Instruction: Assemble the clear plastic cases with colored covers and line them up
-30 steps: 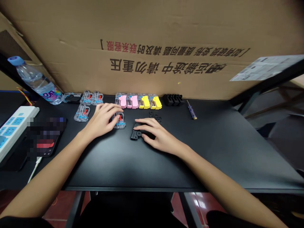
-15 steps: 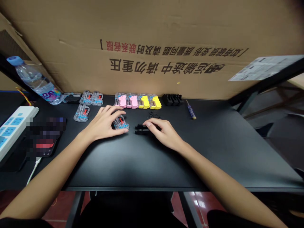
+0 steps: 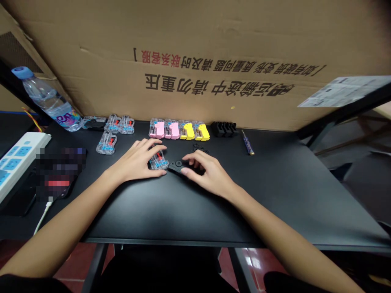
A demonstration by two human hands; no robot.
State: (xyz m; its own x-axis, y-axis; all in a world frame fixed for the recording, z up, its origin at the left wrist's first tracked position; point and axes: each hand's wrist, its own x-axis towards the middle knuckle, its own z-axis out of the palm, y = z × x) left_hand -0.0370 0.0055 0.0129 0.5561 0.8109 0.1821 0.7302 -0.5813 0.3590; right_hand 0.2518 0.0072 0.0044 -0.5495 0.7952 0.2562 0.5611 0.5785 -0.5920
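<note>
My left hand (image 3: 139, 160) curves around a clear plastic piece with red and blue parts (image 3: 159, 160), thumb and fingers on either side of it. Just right of that piece lies a flat black part with a round disc (image 3: 177, 165), and the fingers of my right hand (image 3: 207, 171) are curled at its right end, thumb low against it. Several small black rings (image 3: 200, 149) lie beyond my right hand. Pink-faced pieces (image 3: 159, 129) and yellow-faced pieces (image 3: 187, 131) stand in a row behind, beside a group of black parts (image 3: 224, 129).
More clear pieces (image 3: 106, 143) sit at the back left near a water bottle (image 3: 49, 101). A power strip (image 3: 21, 156) and a phone (image 3: 62, 171) with a white cable are at the left. A screwdriver (image 3: 247, 144) lies right of the black parts. Cardboard (image 3: 195, 32) stands behind.
The black part beneath my right hand has turned, and its round disc now shows. My right fingers have curled in more. The whole view has shifted slightly.
</note>
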